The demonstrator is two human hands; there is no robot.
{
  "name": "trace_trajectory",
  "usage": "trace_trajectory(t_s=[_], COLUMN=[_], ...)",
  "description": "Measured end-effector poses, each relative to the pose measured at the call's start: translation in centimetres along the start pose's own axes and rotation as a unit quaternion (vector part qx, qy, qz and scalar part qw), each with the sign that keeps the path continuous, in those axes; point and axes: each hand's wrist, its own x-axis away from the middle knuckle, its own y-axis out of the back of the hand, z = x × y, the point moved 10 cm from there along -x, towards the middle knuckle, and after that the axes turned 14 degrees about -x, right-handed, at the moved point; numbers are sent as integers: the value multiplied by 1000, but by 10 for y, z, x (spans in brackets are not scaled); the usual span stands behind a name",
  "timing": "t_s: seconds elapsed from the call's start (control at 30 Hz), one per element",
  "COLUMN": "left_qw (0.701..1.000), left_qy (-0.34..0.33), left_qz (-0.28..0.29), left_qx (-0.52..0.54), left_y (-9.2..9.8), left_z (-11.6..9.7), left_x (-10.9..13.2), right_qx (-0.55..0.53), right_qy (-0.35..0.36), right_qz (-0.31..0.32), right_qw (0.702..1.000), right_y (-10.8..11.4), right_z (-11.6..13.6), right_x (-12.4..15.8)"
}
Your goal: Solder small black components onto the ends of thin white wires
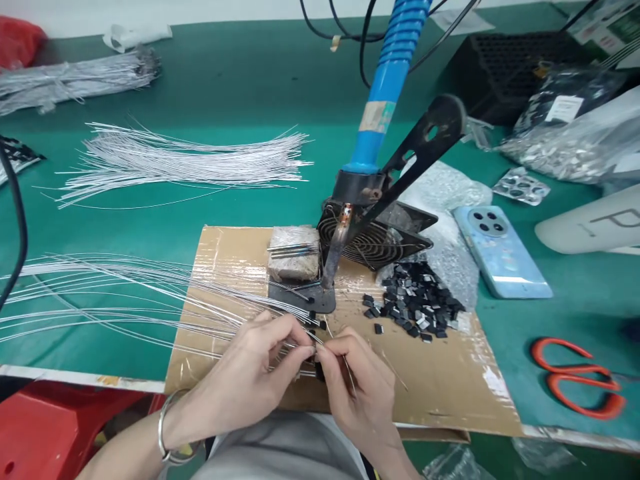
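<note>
My left hand (pixel 253 370) is closed in a pinch around the end of a thin white wire. Fingertip to fingertip with it, my right hand (pixel 361 383) pinches at the same wire end, and a thin bare strand, maybe solder, runs through its fingers. Just beyond the hands, several white wires (pixel 210 288) with small black connectors (pixel 321 325) at their ends lie across the cardboard (pixel 425 393). The blue-handled soldering iron (pixel 375 120) is held in a black stand, its tip (pixel 336 250) pointing down above the metal base.
Loose black connectors (pixel 417 300) are heaped to the right, near a small black fan (pixel 380 233). A phone (pixel 503 250), red-handled scissors (pixel 580 380) and a white bottle (pixel 590 220) lie farther right. A wire bundle (pixel 195 160) rests at the back left.
</note>
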Motion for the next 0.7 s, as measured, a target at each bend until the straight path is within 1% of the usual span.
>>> trace_trajectory(t_s=[0.03,0.07,0.13,0.17,0.2,0.23,0.27,0.33,0.4,0.43,0.5,0.6,0.7], left_qw=[999,998,993,990,987,985,983,982,981,981,980,978,978], left_qy=[20,38,67,77,84,87,88,89,91,94,97,96,95], left_qz=[9,16,16,12,7,4,4,7,11,12,10,4,-2], left_qx=[24,48,96,118,136,150,160,169,171,170,172,187,186], left_y=[-3,-5,-5,-4,-2,-1,0,1,0,-1,-1,-1,0], left_z=[5,11,19,22,23,24,24,23,22,22,22,21,20], left_x=[-2,-3,-4,-5,-6,-6,-7,-8,-8,-8,-8,-8,-7], right_qx=[3,2,-47,-93,-152,-195,-237,-293,-326,-326,-298,-257,-264], right_qy=[-7,-21,-70,-99,-121,-136,-150,-182,-215,-227,-231,-219,-210], right_qz=[-13,-40,-132,-186,-227,-246,-246,-207,-174,-164,-145,-92,-63], right_qw=[1000,999,988,973,954,940,928,916,904,903,915,937,939], right_y=[3,10,34,47,57,62,63,56,45,40,32,15,4], right_z=[-3,-7,-21,-30,-38,-44,-50,-56,-61,-62,-59,-48,-39], right_x=[1,1,3,6,8,9,9,8,11,13,15,11,7])
